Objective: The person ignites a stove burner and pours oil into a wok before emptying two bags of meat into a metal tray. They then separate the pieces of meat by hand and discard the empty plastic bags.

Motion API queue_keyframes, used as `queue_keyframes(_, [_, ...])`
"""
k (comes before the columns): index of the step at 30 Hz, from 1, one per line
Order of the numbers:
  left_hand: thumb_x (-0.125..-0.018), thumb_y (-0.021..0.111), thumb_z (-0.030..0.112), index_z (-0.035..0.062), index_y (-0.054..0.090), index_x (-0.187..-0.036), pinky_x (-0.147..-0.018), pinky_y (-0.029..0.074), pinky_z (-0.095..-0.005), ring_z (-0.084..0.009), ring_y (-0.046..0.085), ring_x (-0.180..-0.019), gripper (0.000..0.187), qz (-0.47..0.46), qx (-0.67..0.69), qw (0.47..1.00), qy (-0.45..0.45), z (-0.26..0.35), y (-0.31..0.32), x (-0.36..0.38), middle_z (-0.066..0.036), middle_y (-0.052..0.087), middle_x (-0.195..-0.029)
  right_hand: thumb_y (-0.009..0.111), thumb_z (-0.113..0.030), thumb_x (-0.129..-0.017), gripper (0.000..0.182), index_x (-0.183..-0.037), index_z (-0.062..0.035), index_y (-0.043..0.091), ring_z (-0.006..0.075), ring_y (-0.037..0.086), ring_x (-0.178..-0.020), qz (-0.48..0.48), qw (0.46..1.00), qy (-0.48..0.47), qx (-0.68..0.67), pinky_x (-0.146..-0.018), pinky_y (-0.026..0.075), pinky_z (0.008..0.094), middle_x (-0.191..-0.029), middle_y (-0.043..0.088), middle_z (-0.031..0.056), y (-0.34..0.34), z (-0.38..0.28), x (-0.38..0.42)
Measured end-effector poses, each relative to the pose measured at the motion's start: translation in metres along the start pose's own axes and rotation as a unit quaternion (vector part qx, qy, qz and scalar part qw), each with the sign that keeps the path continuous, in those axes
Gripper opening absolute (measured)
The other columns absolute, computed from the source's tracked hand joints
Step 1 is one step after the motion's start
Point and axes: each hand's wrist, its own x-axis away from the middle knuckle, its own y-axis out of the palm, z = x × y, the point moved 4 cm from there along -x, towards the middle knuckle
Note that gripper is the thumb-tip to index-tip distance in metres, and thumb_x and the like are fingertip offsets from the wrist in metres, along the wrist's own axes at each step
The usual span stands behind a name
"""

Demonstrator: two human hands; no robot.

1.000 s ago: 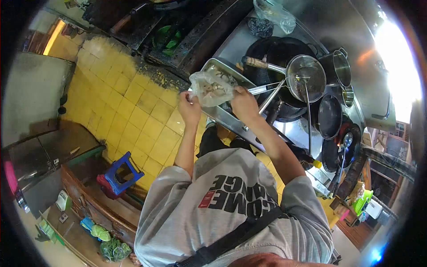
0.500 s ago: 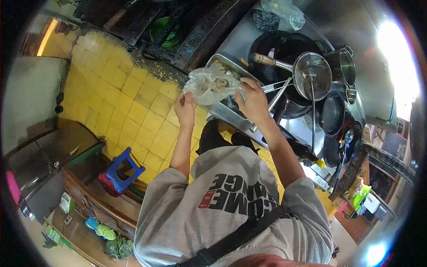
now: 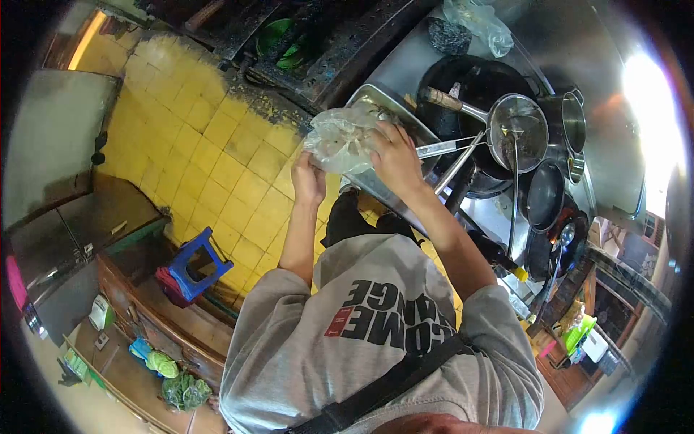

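A clear, crumpled plastic bag (image 3: pixel 334 148) with pale bits inside is held up before me. Its lower left edge is pinched by my left hand (image 3: pixel 309 182), fingers closed. My right hand (image 3: pixel 396 158) grips the bag's right side with curled fingers; the fingertips are partly hidden by the plastic. Behind and below the bag is a rectangular metal tray (image 3: pixel 372 88), whose contents are mostly covered by the bag and my hand.
Right of my hands are a wooden-handled strainer (image 3: pixel 517 134), a large black wok (image 3: pixel 452 69), a metal pot (image 3: pixel 573 123) and a small black pan (image 3: pixel 543 192). A dark bottle with a yellow cap (image 3: pixel 521 275) lies nearby. A blue stool (image 3: pixel 206 267) stands on the yellow tiles.
My right hand has moved left onto the bag and its fingers have closed in on the plastic. The bag looks more bunched up. My left hand still holds its edge.
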Motion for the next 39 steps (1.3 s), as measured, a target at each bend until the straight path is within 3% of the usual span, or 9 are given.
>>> queue_keyframes(2, [-0.090, 0.036, 0.019, -0.0005, 0.052, -0.107, -0.086, 0.047, -0.0359, -0.0231, 0.059, -0.092, 0.030, -0.006, 0.037, 0.999, -0.034, -0.005, 0.002, -0.003, -0.013, 0.061, -0.101, 0.059, -0.009, -0.072, 0.042, -0.113, -0.0039, 0.052, 0.0306, 0.046, -0.111, -0.047, 0.999, 0.007, 0.017, -0.093, 0.039, 0.0412, -0.120, 0.050, 0.0133, 0.012, 0.004, -0.002])
queue_keyframes(6, [-0.091, 0.031, 0.022, -0.0024, 0.049, -0.114, -0.092, 0.045, -0.0389, -0.0261, 0.057, -0.102, 0.038, -0.060, 0.072, 0.994, -0.049, -0.015, -0.007, -0.013, -0.016, 0.058, -0.110, 0.059, -0.009, -0.073, 0.049, -0.120, -0.0018, 0.045, 0.0315, 0.045, -0.112, -0.072, 0.997, -0.013, 0.008, -0.093, 0.039, 0.0413, -0.122, 0.048, 0.0149, 0.014, 0.004, -0.007])
queue_keyframes(8, [-0.091, 0.030, 0.023, -0.0023, 0.048, -0.115, -0.091, 0.045, -0.0384, -0.0262, 0.057, -0.102, 0.040, -0.050, 0.095, 0.991, -0.077, -0.016, -0.005, -0.011, -0.015, 0.058, -0.111, 0.070, -0.012, -0.067, 0.073, -0.129, -0.0017, 0.034, 0.0366, 0.038, -0.119, -0.145, 0.989, 0.024, -0.014, -0.100, 0.032, 0.0412, -0.128, 0.040, 0.0195, 0.016, 0.008, -0.014])
queue_keyframes(15, [-0.092, 0.028, 0.024, -0.0003, 0.047, -0.119, -0.091, 0.046, -0.0384, -0.0264, 0.057, -0.104, 0.041, -0.083, 0.173, 0.975, -0.113, -0.021, 0.003, -0.013, -0.014, 0.057, -0.114, 0.072, -0.016, -0.067, 0.068, -0.127, -0.0049, 0.042, 0.0347, 0.033, -0.123, -0.161, 0.985, -0.021, 0.050, -0.102, 0.030, 0.0401, -0.131, 0.038, 0.0172, 0.012, 0.014, -0.017])
queue_keyframes(20, [-0.094, 0.029, 0.026, 0.0006, 0.047, -0.118, -0.088, 0.048, -0.0374, -0.0257, 0.058, -0.101, 0.040, -0.106, 0.215, 0.962, -0.132, -0.030, 0.000, -0.022, -0.014, 0.058, -0.113, 0.071, -0.015, -0.068, 0.055, -0.119, -0.0066, 0.052, 0.0343, 0.035, -0.121, -0.101, 0.991, -0.091, -0.001, -0.101, 0.031, 0.0398, -0.129, 0.040, 0.0149, 0.013, 0.005, -0.022])
queue_keyframes(24, [-0.094, 0.033, 0.027, 0.0010, 0.049, -0.117, -0.090, 0.047, -0.0370, -0.0248, 0.058, -0.101, 0.038, -0.173, 0.256, 0.943, -0.122, -0.032, -0.007, -0.024, -0.013, 0.058, -0.112, 0.070, -0.014, -0.068, 0.059, -0.123, -0.0055, 0.048, 0.0338, 0.037, -0.120, -0.116, 0.989, -0.089, -0.003, -0.100, 0.032, 0.0399, -0.127, 0.042, 0.0163, 0.009, 0.001, -0.028])
queue_keyframes(26, [-0.094, 0.035, 0.029, 0.0051, 0.051, -0.109, -0.068, 0.050, -0.0291, -0.0183, 0.061, -0.083, 0.033, -0.120, 0.155, 0.976, -0.094, -0.020, 0.003, -0.009, -0.009, 0.061, -0.101, 0.069, -0.012, -0.068, 0.065, -0.126, -0.0031, 0.042, 0.0356, 0.039, -0.118, -0.162, 0.986, -0.013, 0.037, -0.100, 0.033, 0.0410, -0.125, 0.043, 0.0190, 0.003, 0.011, -0.028])
queue_keyframes(32, [-0.090, 0.050, 0.017, 0.0091, 0.055, -0.086, -0.065, 0.047, -0.0239, -0.0105, 0.056, -0.069, 0.010, -0.049, 0.002, 0.998, 0.039, 0.003, 0.013, 0.005, 0.000, 0.058, -0.077, 0.053, 0.008, -0.067, 0.064, -0.129, 0.0010, 0.036, 0.0390, 0.043, -0.116, -0.163, 0.982, -0.018, -0.096, -0.098, 0.035, 0.0396, -0.124, 0.044, 0.0251, -0.017, 0.016, -0.025])
queue_keyframes(39, [-0.088, 0.053, 0.017, 0.0088, 0.055, -0.086, -0.065, 0.046, -0.0233, -0.0086, 0.055, -0.069, 0.009, -0.059, -0.025, 0.995, 0.070, 0.026, 0.031, 0.023, 0.000, 0.057, -0.078, 0.052, 0.011, -0.066, 0.063, -0.127, -0.0004, 0.039, 0.0368, 0.052, -0.102, -0.083, 0.987, -0.069, -0.115, -0.088, 0.043, 0.0344, -0.115, 0.049, 0.0217, -0.036, 0.023, -0.013])
